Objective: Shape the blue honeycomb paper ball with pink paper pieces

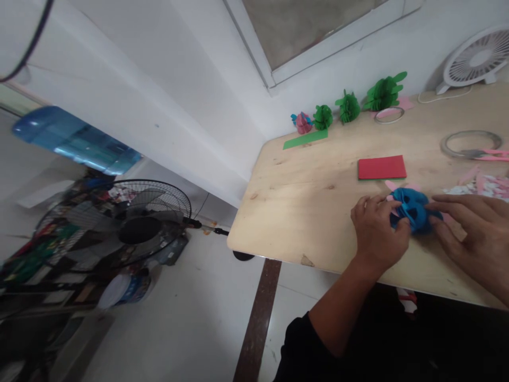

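Landmark for all places: the red card stack (382,167), which has a green edge showing beneath it.

Nearest: my left grip (377,231) is closed on the near-left side of a blue paper figure (419,200), thumb opposite fingers. My right grip (475,239) is narrow, finger and thumb closed on the figure's right side; I cannot tell how firmly. The figure sits on the surface (294,201), just nearer me than the stack and slightly right. Two-sided hold presumably because folded paper springs and shifts; dark openings face up between my fingers. Pink tabs (392,185) poke out toward the stack, clear of both thumbs.

Right of the stack: pink and white scraps (491,187), probably pushed there to free working room. Farther out on that side, pink handles (495,154) lie over a large ring (473,132), seemingly within right-hand reach.

Beyond the stack: a small ring (387,123) on pink paper, perhaps weighting it. Beyond and left: a green strip (305,139), then green paper figures (349,107) and a pink-and-blue one (303,122) along the wall, likely out of the way. Far right beyond the stack: a white fan (479,58).
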`<action>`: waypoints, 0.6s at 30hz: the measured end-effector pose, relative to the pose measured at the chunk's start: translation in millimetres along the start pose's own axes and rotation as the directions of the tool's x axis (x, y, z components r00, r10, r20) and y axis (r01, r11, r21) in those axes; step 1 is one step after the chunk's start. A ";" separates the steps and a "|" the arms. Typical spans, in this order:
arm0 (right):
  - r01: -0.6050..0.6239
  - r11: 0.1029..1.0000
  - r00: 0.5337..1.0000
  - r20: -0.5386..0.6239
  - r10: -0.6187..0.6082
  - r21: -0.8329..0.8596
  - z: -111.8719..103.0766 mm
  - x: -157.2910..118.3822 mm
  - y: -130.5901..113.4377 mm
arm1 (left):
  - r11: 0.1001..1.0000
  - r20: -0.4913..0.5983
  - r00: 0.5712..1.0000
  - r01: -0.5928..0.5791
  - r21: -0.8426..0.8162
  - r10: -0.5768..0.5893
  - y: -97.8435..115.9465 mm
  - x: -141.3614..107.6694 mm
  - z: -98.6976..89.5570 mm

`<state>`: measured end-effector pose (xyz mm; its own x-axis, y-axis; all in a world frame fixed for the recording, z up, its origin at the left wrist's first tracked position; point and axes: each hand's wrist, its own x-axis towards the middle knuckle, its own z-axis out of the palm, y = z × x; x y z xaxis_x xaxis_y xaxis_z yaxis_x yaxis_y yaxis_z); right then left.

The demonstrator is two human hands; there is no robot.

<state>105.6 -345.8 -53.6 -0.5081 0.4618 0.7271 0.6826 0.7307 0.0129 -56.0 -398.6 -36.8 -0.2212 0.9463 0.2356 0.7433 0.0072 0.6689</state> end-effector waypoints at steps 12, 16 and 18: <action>0.015 1.000 0.999 -0.029 -0.015 -0.009 6.7 2.9 -0.2 | 1.000 0.030 0.999 0.012 0.013 -0.013 0.2 0.1 -0.6; 0.008 1.000 1.000 -0.030 -0.008 -0.008 6.3 5.6 -2.7 | 1.000 -0.004 1.000 0.017 -0.010 -0.017 0.6 0.4 1.4; 0.000 1.000 1.000 -0.028 0.000 0.001 5.0 6.0 -3.9 | 1.000 -0.029 0.999 0.021 -0.021 -0.021 0.8 1.1 3.4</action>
<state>97.2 -343.4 -52.7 -0.4932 0.4475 0.7460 0.6819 0.7313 0.0121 -53.6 -396.5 -38.5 -0.2550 0.9363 0.2413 0.7252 0.0202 0.6882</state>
